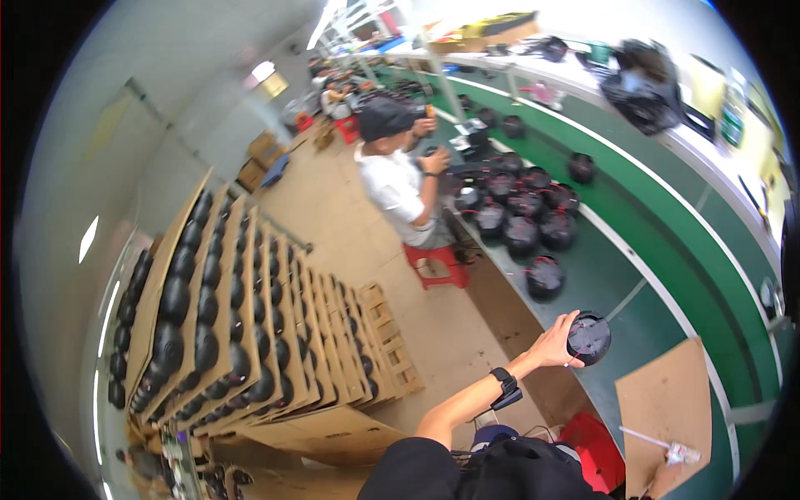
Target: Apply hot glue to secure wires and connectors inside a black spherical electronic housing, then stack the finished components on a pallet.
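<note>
My left hand (pixel 553 343) reaches out over the near edge of the green worktable and grips a black round housing (pixel 590 340) by its left side. Its grey-black inner face, with bits of red, is turned up. Farther up the table sits a similar housing (pixel 546 277), with a cluster of several more (pixel 523 208) behind it. At the lower edge, what looks like part of my right hand (pixel 664 478) shows by a cardboard sheet (pixel 662 387), near a small white piece with a thin white stick (pixel 682 454). Its fingers cannot be made out.
A co-worker (pixel 396 179) in a white shirt sits on a red stool (pixel 435 267) at the table, hands raised. On the left stands a tall stack of black domes between cardboard sheets (pixel 242 317). A green conveyor belt (pixel 667 225) runs behind the table, below a shelf holding a black bag (pixel 640 87).
</note>
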`<state>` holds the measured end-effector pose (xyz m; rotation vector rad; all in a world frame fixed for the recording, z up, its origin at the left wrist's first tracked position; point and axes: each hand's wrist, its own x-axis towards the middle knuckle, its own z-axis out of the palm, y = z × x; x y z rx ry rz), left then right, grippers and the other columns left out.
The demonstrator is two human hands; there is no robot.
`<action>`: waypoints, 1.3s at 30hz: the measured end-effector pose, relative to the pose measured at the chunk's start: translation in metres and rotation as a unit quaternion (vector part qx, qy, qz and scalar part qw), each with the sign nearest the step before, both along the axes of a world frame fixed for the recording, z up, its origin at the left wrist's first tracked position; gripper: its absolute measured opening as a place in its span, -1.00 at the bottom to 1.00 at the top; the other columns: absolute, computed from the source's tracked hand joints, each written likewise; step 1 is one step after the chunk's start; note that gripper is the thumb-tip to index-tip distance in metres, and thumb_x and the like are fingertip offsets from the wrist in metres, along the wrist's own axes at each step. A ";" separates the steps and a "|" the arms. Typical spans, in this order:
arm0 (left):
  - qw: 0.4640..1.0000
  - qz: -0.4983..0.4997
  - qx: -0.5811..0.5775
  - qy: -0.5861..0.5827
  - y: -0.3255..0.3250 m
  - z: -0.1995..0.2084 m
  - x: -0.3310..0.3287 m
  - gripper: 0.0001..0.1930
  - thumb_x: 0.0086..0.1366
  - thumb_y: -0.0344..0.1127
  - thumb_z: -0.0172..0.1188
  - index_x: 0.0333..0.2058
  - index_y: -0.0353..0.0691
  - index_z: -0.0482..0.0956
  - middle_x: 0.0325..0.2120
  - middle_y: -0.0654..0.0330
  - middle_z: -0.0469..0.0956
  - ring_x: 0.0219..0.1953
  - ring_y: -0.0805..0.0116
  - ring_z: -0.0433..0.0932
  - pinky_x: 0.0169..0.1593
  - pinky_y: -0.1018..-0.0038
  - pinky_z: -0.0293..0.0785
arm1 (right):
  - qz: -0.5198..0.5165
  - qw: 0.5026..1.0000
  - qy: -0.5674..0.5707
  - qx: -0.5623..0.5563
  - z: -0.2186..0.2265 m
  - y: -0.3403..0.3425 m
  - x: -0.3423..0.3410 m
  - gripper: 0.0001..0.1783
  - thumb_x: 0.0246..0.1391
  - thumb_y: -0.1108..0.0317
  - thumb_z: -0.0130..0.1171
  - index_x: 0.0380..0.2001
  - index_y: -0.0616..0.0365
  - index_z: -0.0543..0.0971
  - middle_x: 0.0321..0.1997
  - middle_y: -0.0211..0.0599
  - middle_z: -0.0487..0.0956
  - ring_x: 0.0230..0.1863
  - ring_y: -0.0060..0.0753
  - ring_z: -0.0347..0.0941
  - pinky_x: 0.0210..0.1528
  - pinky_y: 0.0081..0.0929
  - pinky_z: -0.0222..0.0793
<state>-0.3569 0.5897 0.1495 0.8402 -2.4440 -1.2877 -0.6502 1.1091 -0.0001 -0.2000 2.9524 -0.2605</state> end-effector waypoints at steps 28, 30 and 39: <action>0.797 0.592 -0.109 0.050 0.157 0.307 0.482 0.24 -0.39 -0.15 0.71 0.25 -0.34 0.09 0.13 -0.01 0.35 0.18 0.16 0.38 0.27 0.24 0.29 | 0.817 0.074 -0.493 -0.289 0.372 -0.589 0.582 -0.28 0.11 0.24 0.26 0.26 0.26 0.25 0.33 0.09 0.25 0.28 0.05 0.27 0.21 -0.17 0.30; 0.748 0.649 -0.137 -0.013 0.189 0.337 0.500 0.34 -0.58 -0.15 0.73 0.25 -0.33 0.10 0.16 0.00 0.31 0.18 0.14 0.37 0.26 0.24 0.30 | 0.837 0.047 -0.439 -0.324 0.391 -0.611 0.598 -0.34 0.11 0.26 0.25 0.22 0.27 0.29 0.29 0.10 0.29 0.26 0.05 0.30 0.21 -0.16 0.29; 0.525 0.684 -0.460 -0.213 0.257 0.541 0.718 0.17 -0.14 0.38 0.39 0.30 -0.30 0.18 0.18 -0.02 0.32 0.20 0.11 0.35 0.23 0.26 0.30 | 0.778 -0.097 -0.268 -0.559 0.503 -0.644 0.721 -0.52 0.20 0.20 -0.04 0.04 0.38 0.42 0.17 0.14 0.39 0.14 0.10 0.36 0.19 -0.11 0.25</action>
